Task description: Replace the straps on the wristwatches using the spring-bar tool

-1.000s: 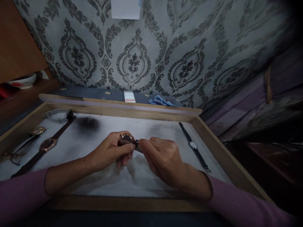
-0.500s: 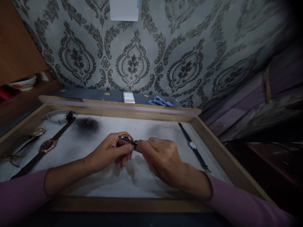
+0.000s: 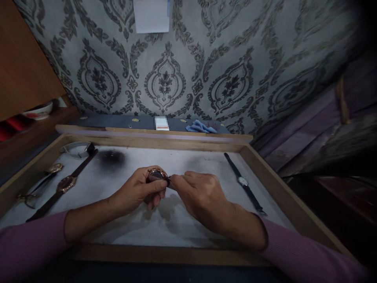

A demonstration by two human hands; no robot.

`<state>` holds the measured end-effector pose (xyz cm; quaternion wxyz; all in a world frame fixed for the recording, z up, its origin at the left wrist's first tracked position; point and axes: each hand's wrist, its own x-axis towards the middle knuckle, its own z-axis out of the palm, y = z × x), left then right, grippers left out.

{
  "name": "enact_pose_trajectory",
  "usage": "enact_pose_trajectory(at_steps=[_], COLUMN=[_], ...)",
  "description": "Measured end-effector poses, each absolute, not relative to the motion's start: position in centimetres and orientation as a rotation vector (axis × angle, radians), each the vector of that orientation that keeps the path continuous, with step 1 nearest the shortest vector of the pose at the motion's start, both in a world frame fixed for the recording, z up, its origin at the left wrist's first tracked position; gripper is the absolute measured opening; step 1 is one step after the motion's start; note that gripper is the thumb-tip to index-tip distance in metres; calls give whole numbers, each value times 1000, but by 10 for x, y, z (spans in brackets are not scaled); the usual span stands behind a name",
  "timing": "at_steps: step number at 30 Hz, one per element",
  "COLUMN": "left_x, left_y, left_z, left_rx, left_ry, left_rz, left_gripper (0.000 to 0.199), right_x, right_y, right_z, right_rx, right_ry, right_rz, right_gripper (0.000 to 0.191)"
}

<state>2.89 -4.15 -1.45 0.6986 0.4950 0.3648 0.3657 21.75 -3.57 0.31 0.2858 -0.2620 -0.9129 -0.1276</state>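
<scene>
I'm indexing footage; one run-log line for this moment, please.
left hand: holding gold-rimmed watch | right hand: closed beside it, contents unclear | wooden tray: white-dialed watch at right, other watches at left | behind tray: blue cloth

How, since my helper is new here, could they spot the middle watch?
Find the wooden tray. Above its middle, the left hand holds a dark-faced, gold-rimmed watch. The other watches lie in the tray; it alone is held.
</scene>
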Motion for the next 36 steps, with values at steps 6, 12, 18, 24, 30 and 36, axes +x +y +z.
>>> enact_pose_trajectory(at_steps=[6,12,18,24,30,36], left_x=[28,29,32,33,31,28], left_y=[-42,-42,-43,-43,-42,-41], left_z=[-15,-15,-12,-8,-7,-6], left_rx=[1108,1089,1087,1064,1065,1112], left_ry=[810,822,834,852,845,823], left_rz=[811,821,837,829,784,764], left_gripper=[21,24,27,26,25,21], right_x=[218,219,217,217,218,218], right_y=[-35,-34,-33,-34,-36,-37], right_z=[3,2,0,1,2,2], right_rx=[-695,-684,-699,-701,-690,-711], right_ry=[-2470,-2496,-2495,-2492,-2499,-2500], right_rz=[-318,-279,-256,-211,-198,-220], right_gripper=[28,27,26,27,26,25])
